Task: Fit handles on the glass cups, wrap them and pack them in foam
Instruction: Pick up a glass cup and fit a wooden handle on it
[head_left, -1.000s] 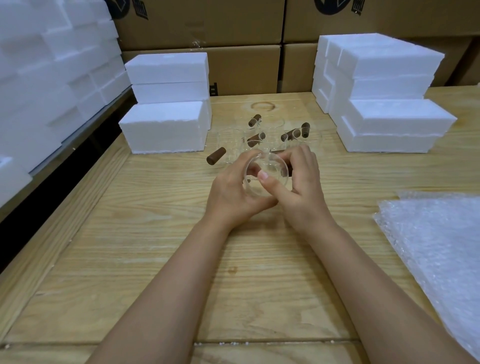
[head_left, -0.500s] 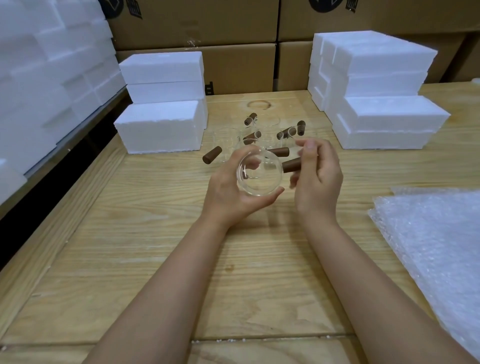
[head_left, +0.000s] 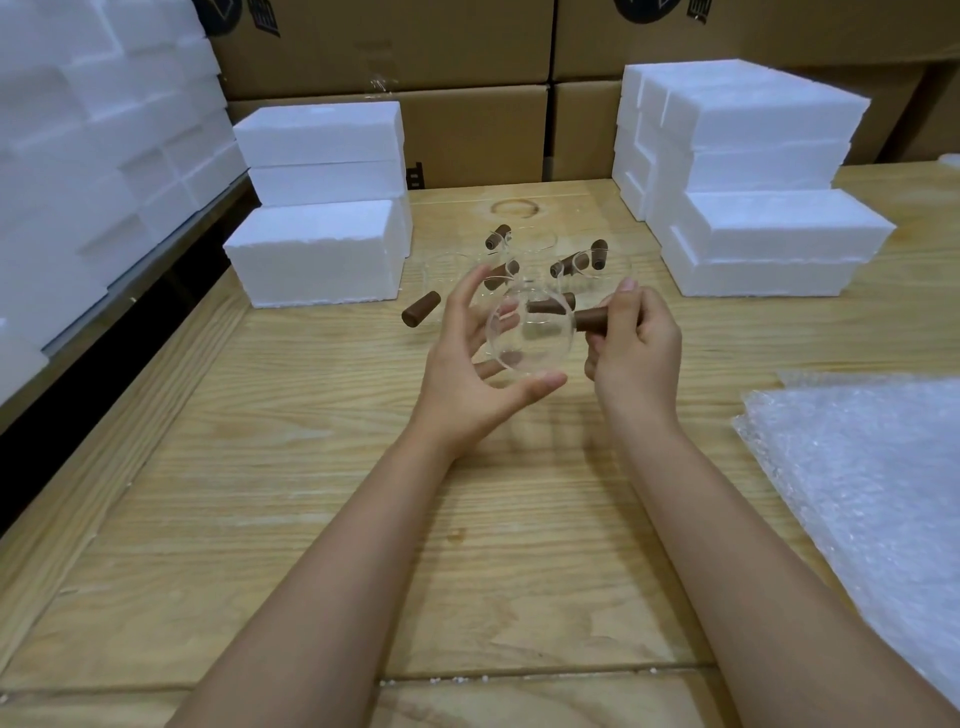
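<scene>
A clear glass cup is lifted above the wooden table, mouth turned toward me. Its brown wooden handle sticks out to the right, and my right hand grips that handle. My left hand cups the glass loosely from the left, fingers spread and fairly straight, thumb under the rim. Behind the hands stand several more glass cups with brown handles. One loose handle lies on the table to the left.
White foam blocks are stacked at back left and back right, with a larger foam pile along the left edge. Bubble wrap sheets lie at the right. Cardboard boxes line the back.
Both hands were closed round the cup; now my right hand has slid out onto the handle and my left hand's fingers have spread away from the glass.
</scene>
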